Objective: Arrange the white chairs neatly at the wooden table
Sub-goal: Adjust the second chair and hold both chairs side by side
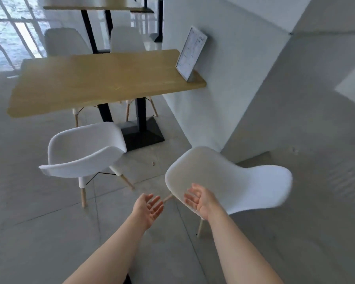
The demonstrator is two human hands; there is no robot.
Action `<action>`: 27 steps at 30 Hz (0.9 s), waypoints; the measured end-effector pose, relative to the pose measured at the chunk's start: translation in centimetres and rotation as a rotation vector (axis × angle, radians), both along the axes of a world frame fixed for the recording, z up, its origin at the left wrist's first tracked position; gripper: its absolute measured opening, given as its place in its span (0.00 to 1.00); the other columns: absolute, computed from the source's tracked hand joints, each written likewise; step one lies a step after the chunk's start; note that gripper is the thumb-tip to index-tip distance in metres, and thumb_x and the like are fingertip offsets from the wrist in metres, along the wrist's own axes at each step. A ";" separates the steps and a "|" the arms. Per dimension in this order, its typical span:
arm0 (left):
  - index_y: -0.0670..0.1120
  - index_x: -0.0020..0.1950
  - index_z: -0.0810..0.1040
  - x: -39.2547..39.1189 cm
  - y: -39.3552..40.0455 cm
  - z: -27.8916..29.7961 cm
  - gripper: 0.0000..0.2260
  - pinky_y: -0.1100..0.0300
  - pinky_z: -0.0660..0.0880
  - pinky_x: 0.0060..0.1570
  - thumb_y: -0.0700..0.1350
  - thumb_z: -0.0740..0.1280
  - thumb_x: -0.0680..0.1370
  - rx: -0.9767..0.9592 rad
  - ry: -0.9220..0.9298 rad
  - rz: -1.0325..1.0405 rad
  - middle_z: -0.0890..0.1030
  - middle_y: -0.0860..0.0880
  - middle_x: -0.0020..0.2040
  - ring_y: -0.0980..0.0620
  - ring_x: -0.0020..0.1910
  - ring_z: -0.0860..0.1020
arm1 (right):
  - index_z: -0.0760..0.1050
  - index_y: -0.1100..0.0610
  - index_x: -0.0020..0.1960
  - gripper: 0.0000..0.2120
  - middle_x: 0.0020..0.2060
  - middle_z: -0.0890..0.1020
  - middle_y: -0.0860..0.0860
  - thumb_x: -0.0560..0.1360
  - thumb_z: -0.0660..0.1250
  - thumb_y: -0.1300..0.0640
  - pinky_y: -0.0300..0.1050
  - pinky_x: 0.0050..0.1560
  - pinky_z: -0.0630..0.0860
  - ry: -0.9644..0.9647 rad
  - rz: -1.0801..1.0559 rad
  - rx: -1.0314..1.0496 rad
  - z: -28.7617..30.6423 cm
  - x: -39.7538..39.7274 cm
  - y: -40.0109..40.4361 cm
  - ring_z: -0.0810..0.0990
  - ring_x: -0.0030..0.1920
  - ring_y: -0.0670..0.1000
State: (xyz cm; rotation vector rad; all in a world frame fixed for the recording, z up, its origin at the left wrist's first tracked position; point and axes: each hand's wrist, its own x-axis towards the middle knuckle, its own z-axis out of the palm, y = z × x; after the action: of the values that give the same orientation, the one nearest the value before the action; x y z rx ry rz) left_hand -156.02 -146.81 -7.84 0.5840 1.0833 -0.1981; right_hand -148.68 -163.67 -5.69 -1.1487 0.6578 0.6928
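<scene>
A wooden table on a black pedestal stands against the white wall. Two white shell chairs stand on its near side, pulled away and turned askew: the left chair and the right chair. My right hand is open, palm up, in front of the right chair's near edge, and I cannot tell whether it touches. My left hand is open too, over the floor just left of that chair. Two more white chairs, the far left chair and the far right chair, stand behind the table.
A framed menu stand leans against the wall on the table's right end. The black table base sits on the grey tiled floor. Another wooden table stands farther back. A window is at the far left.
</scene>
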 end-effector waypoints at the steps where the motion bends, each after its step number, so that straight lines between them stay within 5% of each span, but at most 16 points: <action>1: 0.42 0.47 0.72 -0.3 -3.4 0.5 0.07 0.54 0.77 0.39 0.41 0.56 0.78 -0.009 0.001 -0.046 0.78 0.43 0.50 0.45 0.42 0.77 | 0.71 0.58 0.61 0.12 0.51 0.79 0.56 0.78 0.61 0.61 0.45 0.35 0.81 -0.011 -0.034 -0.017 0.9 -0.6 -3.5 0.80 0.45 0.56; 5: 0.42 0.47 0.73 -0.2 -14.8 2.9 0.08 0.53 0.76 0.38 0.41 0.55 0.78 -0.054 -0.049 -0.167 0.79 0.43 0.46 0.45 0.41 0.77 | 0.69 0.60 0.62 0.13 0.58 0.75 0.60 0.78 0.60 0.62 0.47 0.37 0.80 -0.059 -0.154 -0.093 2.8 -1.7 -15.3 0.80 0.44 0.57; 10: 0.41 0.47 0.73 2.1 -22.8 3.4 0.08 0.55 0.77 0.37 0.40 0.55 0.78 -0.048 -0.064 -0.235 0.79 0.43 0.44 0.45 0.39 0.77 | 0.69 0.60 0.61 0.12 0.55 0.75 0.59 0.78 0.59 0.63 0.48 0.41 0.78 -0.074 -0.227 -0.071 3.7 -0.6 -22.5 0.79 0.42 0.57; 16: 0.42 0.46 0.73 7.6 -30.6 0.4 0.09 0.55 0.77 0.34 0.41 0.54 0.79 -0.044 -0.011 -0.319 0.78 0.43 0.44 0.46 0.39 0.76 | 0.71 0.61 0.57 0.09 0.48 0.79 0.58 0.78 0.61 0.62 0.46 0.35 0.80 -0.012 -0.233 -0.118 2.6 2.0 -30.0 0.80 0.41 0.57; 21: 0.44 0.42 0.70 9.9 -37.2 -0.5 0.07 0.60 0.71 0.32 0.40 0.54 0.77 -0.032 0.016 -0.436 0.73 0.45 0.38 0.48 0.31 0.68 | 0.68 0.62 0.67 0.17 0.51 0.77 0.59 0.78 0.59 0.63 0.44 0.27 0.80 0.017 -0.312 -0.168 1.9 5.2 -37.4 0.79 0.40 0.57; 27: 0.40 0.42 0.69 11.9 -39.3 -2.6 0.06 0.53 0.74 0.35 0.39 0.57 0.77 0.116 0.139 -0.298 0.70 0.43 0.35 0.46 0.34 0.71 | 0.66 0.63 0.69 0.19 0.45 0.77 0.58 0.78 0.57 0.66 0.48 0.30 0.81 0.016 -0.209 -0.131 0.6 10.4 -40.1 0.79 0.39 0.57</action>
State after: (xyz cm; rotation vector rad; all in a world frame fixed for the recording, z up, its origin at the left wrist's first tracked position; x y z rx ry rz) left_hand -144.13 -186.12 -10.43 0.8457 1.1441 -0.4431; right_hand -138.33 -203.81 -5.06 -1.1753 0.8342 0.4872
